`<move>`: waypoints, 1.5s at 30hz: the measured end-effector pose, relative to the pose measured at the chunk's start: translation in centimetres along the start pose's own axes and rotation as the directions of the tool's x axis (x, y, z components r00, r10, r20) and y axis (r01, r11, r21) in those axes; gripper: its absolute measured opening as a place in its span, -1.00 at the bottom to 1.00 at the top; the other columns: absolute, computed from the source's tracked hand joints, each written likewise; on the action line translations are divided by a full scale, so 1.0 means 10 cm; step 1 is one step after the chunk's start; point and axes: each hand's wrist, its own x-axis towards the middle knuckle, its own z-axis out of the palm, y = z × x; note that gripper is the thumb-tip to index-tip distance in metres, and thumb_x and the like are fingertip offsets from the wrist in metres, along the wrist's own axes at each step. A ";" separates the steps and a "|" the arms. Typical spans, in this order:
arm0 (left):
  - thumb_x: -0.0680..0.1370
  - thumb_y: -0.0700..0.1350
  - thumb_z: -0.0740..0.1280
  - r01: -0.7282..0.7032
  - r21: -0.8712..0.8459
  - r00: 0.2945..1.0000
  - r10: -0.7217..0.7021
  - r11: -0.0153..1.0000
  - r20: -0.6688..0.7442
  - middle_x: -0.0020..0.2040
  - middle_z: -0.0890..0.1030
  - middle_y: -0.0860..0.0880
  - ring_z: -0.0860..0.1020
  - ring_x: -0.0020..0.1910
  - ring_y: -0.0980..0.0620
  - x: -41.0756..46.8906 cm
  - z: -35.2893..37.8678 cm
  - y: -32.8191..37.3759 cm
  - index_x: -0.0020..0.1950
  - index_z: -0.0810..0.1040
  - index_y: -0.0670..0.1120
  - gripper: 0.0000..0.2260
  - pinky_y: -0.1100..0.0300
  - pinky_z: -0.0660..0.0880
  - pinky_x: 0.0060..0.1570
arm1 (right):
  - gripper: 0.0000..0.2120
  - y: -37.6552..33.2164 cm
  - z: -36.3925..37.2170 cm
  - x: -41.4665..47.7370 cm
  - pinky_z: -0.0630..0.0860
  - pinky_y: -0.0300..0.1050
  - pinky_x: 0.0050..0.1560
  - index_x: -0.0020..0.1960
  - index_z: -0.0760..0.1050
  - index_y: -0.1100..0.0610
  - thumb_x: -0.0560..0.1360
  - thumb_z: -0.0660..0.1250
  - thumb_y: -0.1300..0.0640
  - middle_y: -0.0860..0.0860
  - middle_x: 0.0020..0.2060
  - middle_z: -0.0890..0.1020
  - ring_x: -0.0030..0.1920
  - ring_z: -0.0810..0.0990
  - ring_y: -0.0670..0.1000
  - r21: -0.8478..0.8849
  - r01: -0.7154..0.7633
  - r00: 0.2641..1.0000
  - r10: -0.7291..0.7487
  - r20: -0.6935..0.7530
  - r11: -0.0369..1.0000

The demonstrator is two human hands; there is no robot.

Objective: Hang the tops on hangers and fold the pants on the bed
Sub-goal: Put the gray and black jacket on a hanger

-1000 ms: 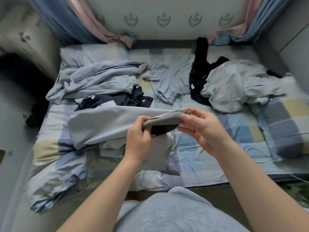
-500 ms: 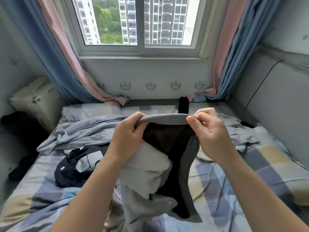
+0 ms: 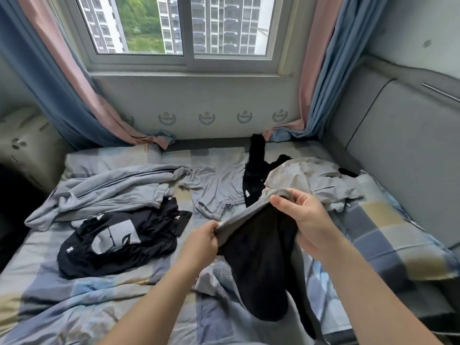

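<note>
we judge the garment [image 3: 258,270] light, soft and limp, so the ribbed band [image 3: 244,212] is the firm place to take it. left hand [image 3: 202,241] and right hand [image 3: 302,220] each pinch that band, one at either end; the rest hangs below them, over the bed [image 3: 373,235].

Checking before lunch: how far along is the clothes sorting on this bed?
Done: nothing; no folded pile or hanger shows. In hand: the left hand and right hand pinch the dark-lined garment by its ribbed band. Left: the black printed top, striped grey garment, black garment and pale grey garment lie crumpled on the bed.
</note>
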 end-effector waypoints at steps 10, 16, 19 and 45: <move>0.65 -0.12 0.14 -0.203 -0.401 0.976 0.151 0.893 -0.159 -0.25 0.54 0.05 0.45 -0.28 0.05 0.11 -0.16 0.22 -0.10 0.50 0.13 -0.76 0.10 0.38 -0.20 | -0.80 0.39 -0.57 0.17 0.28 -0.15 -0.28 -0.21 0.49 0.18 0.53 0.46 0.16 0.00 -0.38 0.42 -0.31 0.34 -0.02 -0.511 -0.089 0.975 -0.030 -0.220 0.855; 0.61 -0.10 0.15 -0.290 -0.405 0.945 0.194 0.867 -0.262 -0.26 0.52 -0.02 0.39 -0.40 0.16 0.23 -0.40 0.47 -0.12 0.49 0.13 -0.81 0.33 0.31 -0.37 | -0.73 0.49 -0.35 0.26 0.51 -0.12 -0.07 -0.05 0.67 0.22 0.64 0.28 0.08 0.01 -0.20 0.67 -0.15 0.60 -0.03 -0.416 -0.059 0.998 0.039 -0.056 0.907; 0.65 0.09 0.19 -0.220 -0.302 0.952 0.136 0.928 -0.276 -0.25 0.57 0.04 0.49 -0.33 0.13 0.27 -0.46 0.36 -0.04 0.50 0.12 -0.85 0.20 0.42 -0.27 | -0.69 0.32 -0.22 0.28 0.59 -0.17 -0.02 -0.01 0.70 0.12 0.65 0.25 -0.01 0.11 -0.07 0.74 -0.05 0.70 0.04 -0.291 -0.064 0.997 0.073 0.020 0.954; 0.59 0.01 0.28 -0.276 -0.664 0.890 -0.077 0.695 -0.450 -0.31 0.43 0.06 0.37 -0.28 0.09 0.22 -0.75 0.33 -0.21 0.52 0.02 -0.81 0.20 0.33 -0.27 | -0.85 1.54 -1.07 0.30 0.46 -0.01 -0.13 -0.22 0.49 0.11 0.53 0.33 0.18 0.14 -0.21 0.64 -0.07 0.60 0.21 -0.874 -0.388 0.916 0.226 -0.331 0.291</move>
